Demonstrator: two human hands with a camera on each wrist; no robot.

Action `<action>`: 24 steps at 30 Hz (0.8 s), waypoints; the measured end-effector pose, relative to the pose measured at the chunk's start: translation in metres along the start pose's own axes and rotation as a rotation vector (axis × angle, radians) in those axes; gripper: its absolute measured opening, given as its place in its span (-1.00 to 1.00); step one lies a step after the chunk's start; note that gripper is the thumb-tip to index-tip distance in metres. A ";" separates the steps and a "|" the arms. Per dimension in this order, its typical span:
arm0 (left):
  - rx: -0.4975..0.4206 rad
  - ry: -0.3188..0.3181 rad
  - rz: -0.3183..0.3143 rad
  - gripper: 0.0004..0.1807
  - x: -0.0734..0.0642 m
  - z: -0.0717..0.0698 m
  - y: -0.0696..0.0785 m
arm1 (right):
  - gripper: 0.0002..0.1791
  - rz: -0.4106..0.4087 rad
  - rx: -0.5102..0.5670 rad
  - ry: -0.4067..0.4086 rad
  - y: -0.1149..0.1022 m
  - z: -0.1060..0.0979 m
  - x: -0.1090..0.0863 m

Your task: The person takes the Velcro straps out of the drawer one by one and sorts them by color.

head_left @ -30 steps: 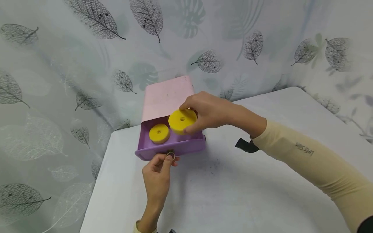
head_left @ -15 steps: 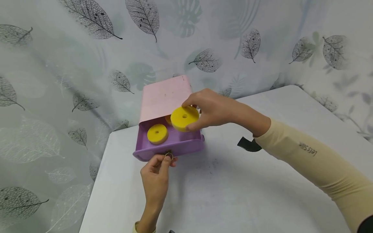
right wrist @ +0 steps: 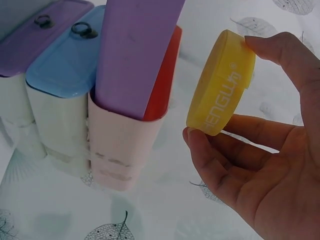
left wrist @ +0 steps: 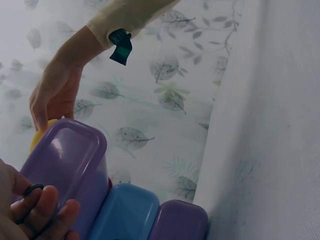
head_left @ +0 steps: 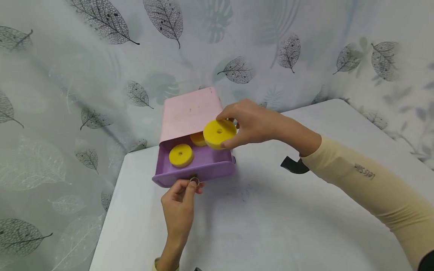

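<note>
In the head view my right hand [head_left: 252, 122] pinches a thick yellow disc [head_left: 215, 140] with a small centre hole, above the right side of a purple drawer [head_left: 200, 173]. The right wrist view shows white lettering along the disc's edge, with thumb and fingertips gripping opposite sides. The drawer stands pulled out of a pink casing [head_left: 190, 113]. Inside lies a second yellow disc [head_left: 181, 155]; another yellow disc [head_left: 198, 139], partly hidden, sits farther back. My left hand [head_left: 179, 210] holds the metal ring pull [head_left: 194, 182] on the drawer front.
A blue drawer front [left wrist: 127, 212] and another purple one [left wrist: 180, 222] sit in line under the open drawer, pushed in. The stack stands on a white table [head_left: 271, 210] against a leaf-patterned wall covering [head_left: 210, 45]. A dark strap [head_left: 294, 165] hangs by the right sleeve.
My right hand has carried its yellow disc slightly up and to the right relative to the drawer, uncovering the disc at the back. The left hand keeps its hold on the ring pull.
</note>
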State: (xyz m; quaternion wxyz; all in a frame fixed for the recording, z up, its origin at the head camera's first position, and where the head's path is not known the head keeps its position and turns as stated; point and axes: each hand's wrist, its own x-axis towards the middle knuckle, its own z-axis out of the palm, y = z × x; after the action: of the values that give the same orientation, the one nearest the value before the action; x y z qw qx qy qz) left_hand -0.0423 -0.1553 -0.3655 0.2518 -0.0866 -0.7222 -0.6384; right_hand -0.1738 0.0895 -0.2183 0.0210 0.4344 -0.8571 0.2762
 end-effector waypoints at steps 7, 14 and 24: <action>-0.003 0.002 0.013 -0.82 -0.001 0.000 0.000 | -0.38 0.022 0.008 0.007 0.007 -0.002 -0.005; -0.015 0.010 0.014 -0.83 -0.001 0.000 0.000 | -0.38 0.036 0.004 0.025 0.012 -0.005 -0.009; -0.007 0.004 0.008 -0.83 -0.001 0.001 0.000 | -0.38 0.083 0.002 0.030 0.020 -0.007 -0.012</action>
State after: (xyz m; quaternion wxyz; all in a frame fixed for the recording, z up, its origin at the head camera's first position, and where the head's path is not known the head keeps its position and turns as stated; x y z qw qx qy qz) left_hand -0.0414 -0.1545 -0.3657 0.2554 -0.0893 -0.7192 -0.6400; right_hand -0.1832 0.1118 -0.2248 0.0219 0.3945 -0.8736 0.2842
